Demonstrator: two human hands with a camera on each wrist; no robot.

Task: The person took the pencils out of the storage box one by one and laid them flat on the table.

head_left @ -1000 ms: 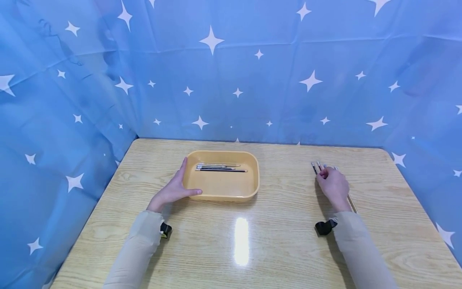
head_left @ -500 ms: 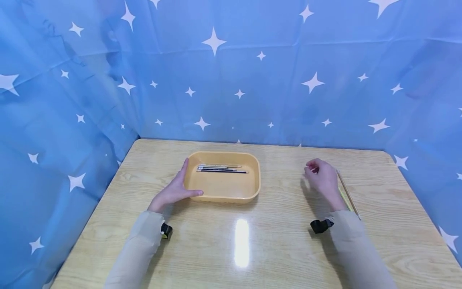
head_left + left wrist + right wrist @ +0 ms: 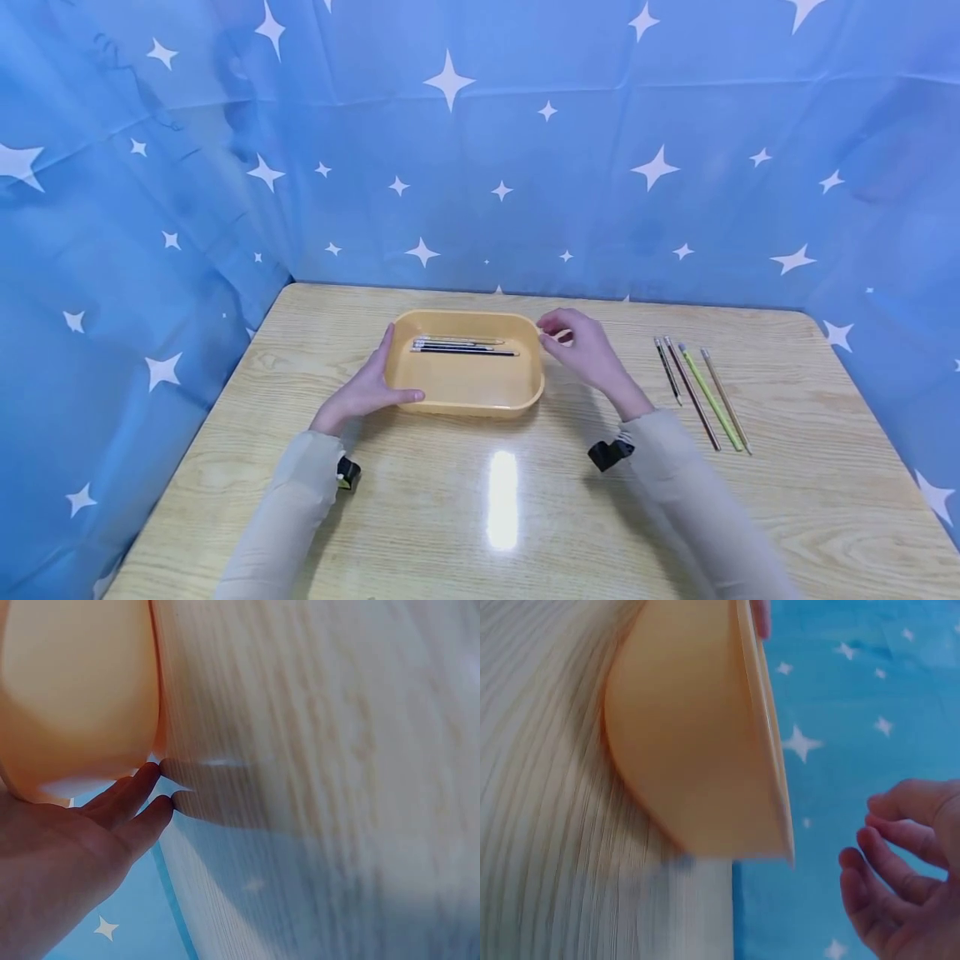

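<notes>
My left hand (image 3: 367, 385) lies at the left end of a shallow orange-yellow tray (image 3: 465, 410), fingers straight along its outer wall and thumb on the front rim. The left wrist view has the left hand's fingertips (image 3: 159, 769) against the tray's side. Inside the tray, several pencils (image 3: 465, 352) lie side by side near the back. My right hand (image 3: 588, 346) is by the tray's right end, its fingers loosely bent. In the right wrist view the right hand (image 3: 900, 862) is apart from the tray wall (image 3: 682, 735), and nothing shows between its fingers.
On the wooden table (image 3: 420, 500), right of my right arm, lie a short dark pencil (image 3: 668, 371), a dark red pencil (image 3: 692, 392), a yellow-green pencil (image 3: 710, 397) and a gold-brown pencil (image 3: 726, 400). A blue star-patterned cloth (image 3: 480, 142) hangs behind.
My right hand has moved left from the loose pencils to the tray's right end, leaving those pencils uncovered on the table. The left hand and the tray have stayed put.
</notes>
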